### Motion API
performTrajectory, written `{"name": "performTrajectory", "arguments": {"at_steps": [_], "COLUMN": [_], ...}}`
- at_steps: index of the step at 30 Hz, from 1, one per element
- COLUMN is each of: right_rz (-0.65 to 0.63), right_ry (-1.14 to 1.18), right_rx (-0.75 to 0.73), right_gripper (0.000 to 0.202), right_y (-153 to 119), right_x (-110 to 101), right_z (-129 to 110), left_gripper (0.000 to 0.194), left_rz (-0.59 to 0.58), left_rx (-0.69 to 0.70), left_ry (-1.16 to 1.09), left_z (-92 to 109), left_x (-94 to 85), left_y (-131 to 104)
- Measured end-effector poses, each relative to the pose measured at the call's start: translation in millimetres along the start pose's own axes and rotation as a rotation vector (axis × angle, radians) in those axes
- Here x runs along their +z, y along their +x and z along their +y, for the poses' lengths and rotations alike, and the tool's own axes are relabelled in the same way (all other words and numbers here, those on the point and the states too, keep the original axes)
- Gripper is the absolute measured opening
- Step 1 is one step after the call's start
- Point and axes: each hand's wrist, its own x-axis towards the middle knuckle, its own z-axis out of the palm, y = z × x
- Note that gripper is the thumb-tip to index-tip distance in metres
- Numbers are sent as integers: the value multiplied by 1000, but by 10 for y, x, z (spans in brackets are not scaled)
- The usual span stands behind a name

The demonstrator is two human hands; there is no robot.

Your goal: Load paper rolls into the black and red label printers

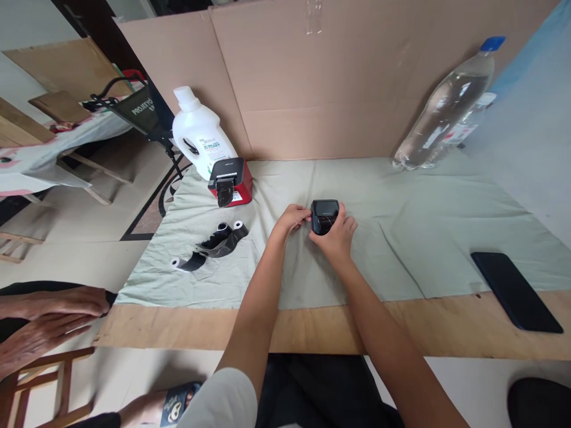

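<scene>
A small black boxy device with a dark glossy window on its top rests on the cloth in front of me; it looks like a portable label printer. My right hand wraps round its right side and near edge, thumb in front and fingers along the side. At its left side is my left hand, fingers drawn together with the tips against the device's edge. Left of my hands lie several black rolls of tape or paper with white cores, partly unwound.
A red and black printer-like box stands at the back left before a white detergent bottle. Clear bottles lean against the cardboard wall. A black phone lies at the right edge. Another person's hands rest at far left.
</scene>
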Motion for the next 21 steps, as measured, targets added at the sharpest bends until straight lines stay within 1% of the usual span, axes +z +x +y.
{"name": "performTrajectory", "arguments": {"at_steps": [7,12,16,21], "right_rz": [-2,6,28,16], "right_ry": [-5,-12,-21,-23], "right_rx": [3,-6,-14,-16], "right_gripper": [117,117,118,120], "right_y": [0,4,1,3], "right_x": [2,12,11,14], "right_z": [9,13,4,15], "left_gripper": [26,26,25,23], "left_rz": [37,43,35,34], "left_rx": [11,31,83,138], "left_ry": [21,43,75,107], "left_z": [54,61,51,16], "left_x": [33,43,40,37], "left_y": [-64,-86,-64,-3]}}
